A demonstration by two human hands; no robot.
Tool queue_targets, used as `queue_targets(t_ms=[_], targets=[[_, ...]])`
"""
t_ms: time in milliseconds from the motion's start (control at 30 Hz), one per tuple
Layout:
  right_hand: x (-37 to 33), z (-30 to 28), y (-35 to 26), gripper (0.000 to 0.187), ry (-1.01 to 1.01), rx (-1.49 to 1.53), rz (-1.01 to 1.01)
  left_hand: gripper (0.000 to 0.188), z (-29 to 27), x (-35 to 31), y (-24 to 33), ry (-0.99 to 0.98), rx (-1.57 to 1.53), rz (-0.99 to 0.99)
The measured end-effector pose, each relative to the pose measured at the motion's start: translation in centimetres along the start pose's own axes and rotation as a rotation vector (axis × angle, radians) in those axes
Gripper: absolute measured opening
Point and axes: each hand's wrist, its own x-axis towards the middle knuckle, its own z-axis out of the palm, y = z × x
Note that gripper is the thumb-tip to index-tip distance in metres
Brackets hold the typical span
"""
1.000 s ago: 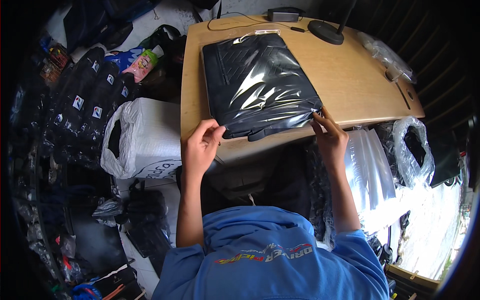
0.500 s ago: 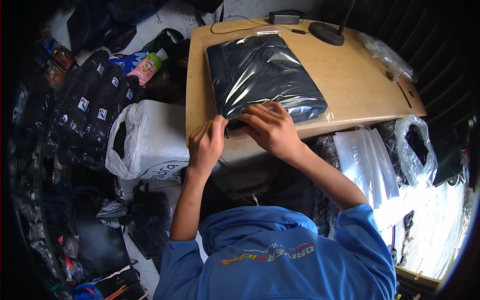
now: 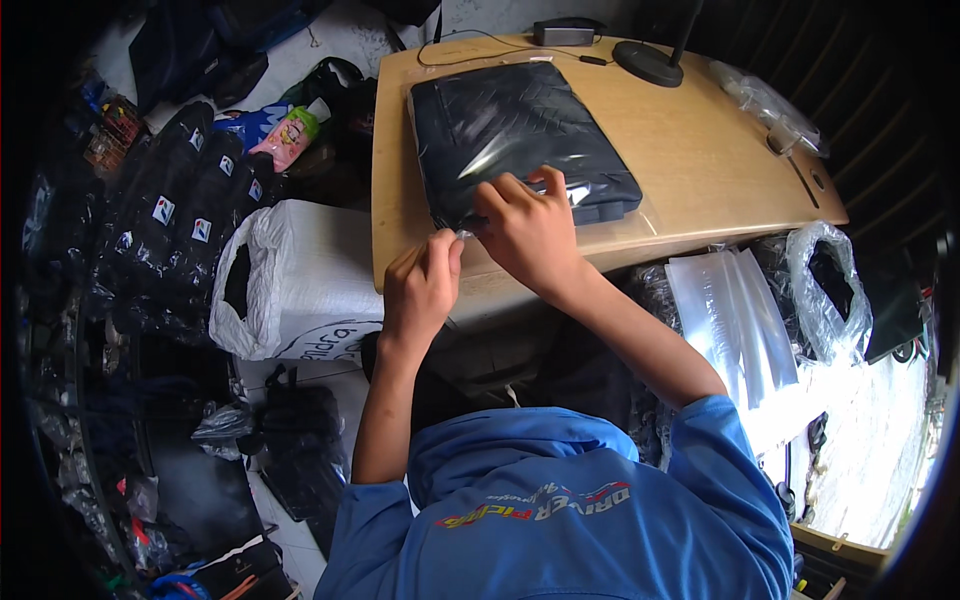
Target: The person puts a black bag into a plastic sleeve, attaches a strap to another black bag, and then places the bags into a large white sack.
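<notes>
Okay, so we're fiddling with clear plastic (image 3: pixel 464 234) at near left corner of black bag (image 3: pixel 530 125), flat on wooden table (image 3: pixel 710 175). Left hand (image 3: pixel 422 287) pinching plastic; right hand (image 3: pixel 531 238) curled close, can't tell its grip. Next move probably calls for steady, gentle pinch.

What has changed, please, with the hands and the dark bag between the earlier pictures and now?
The right hand has let go at the near right corner of the dark bag and moved left, to beside the left hand. The left hand stays by the near left corner, pinching clear plastic wrap. The bag still lies on the table; the white sack stayed put.
</notes>
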Motion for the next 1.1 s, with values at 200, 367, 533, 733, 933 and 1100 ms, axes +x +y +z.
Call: queue_targets(t_ms=[200,367,533,733,933,1100], targets=[[-0.2,-0.5,0.9,0.019,0.000,-0.023,0.022,0.012,0.2,-0.5,0.9,-0.045,-0.098,-0.012],[-0.6,-1.7,1.7,0.019,-0.111,0.080,0.019,0.009,0.4,-1.1,1.5,0.009,-0.146,-0.021],[-4.2,-4.9,5.0,0.032,-0.239,0.242,-0.098,0.005,1.2,-4.4,2.1,0.072,-0.160,-0.169],[-8.1,-6.7,9.7,0.038,-0.013,-0.031,0.260,0.030,1.9,-4.6,4.7,0.164,-0.100,-0.352],[-8.9,-7.5,6.2,0.031,-0.240,-0.041,0.944,0.035,2.3,-4.5,3.8,0.149,-0.011,-0.486],[-8.9,-3.6,3.1,0.017,0.051,0.170,0.143,0.029,1.2,-3.4,4.8,0.040,-0.036,-0.480]])
